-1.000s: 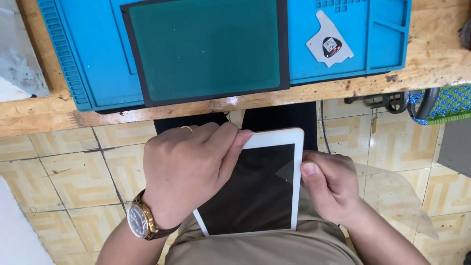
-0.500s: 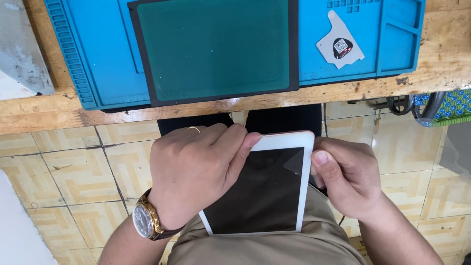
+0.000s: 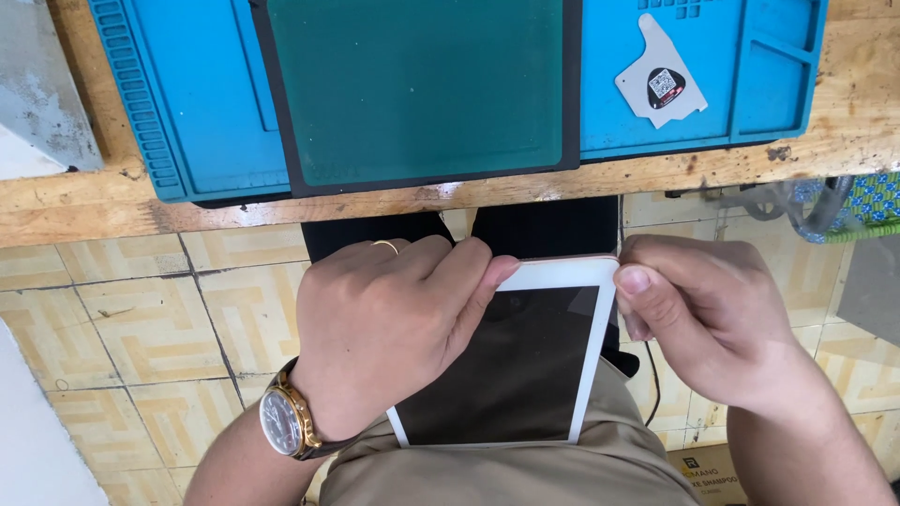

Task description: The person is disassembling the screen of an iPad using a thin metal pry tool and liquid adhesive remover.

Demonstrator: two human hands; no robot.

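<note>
While the rough, stained wooden worktop (image 3: 872,131) runs across the far side, I sit back from its near edge with a tablet (image 3: 525,365) propped on my lap, over a floor of pale patterned tiles (image 3: 141,309). On the worktop lies a blue rubbery mat (image 3: 197,103) with ribbed edges and moulded compartments, and on that a smooth dark green rectangular pad (image 3: 422,84) framed in black. Toward the mat's right end rests a thin grey plastic card (image 3: 656,80) with a round dark mark. The tablet is flat and glossy, its black glass bordered in white. My left hand (image 3: 384,328), with watch (image 3: 281,422) and gold ring (image 3: 384,245), lies curled over its left half, fingers pressing near the top edge. My right hand (image 3: 712,319) pinches the top right corner, thumb on the white bezel.
</note>
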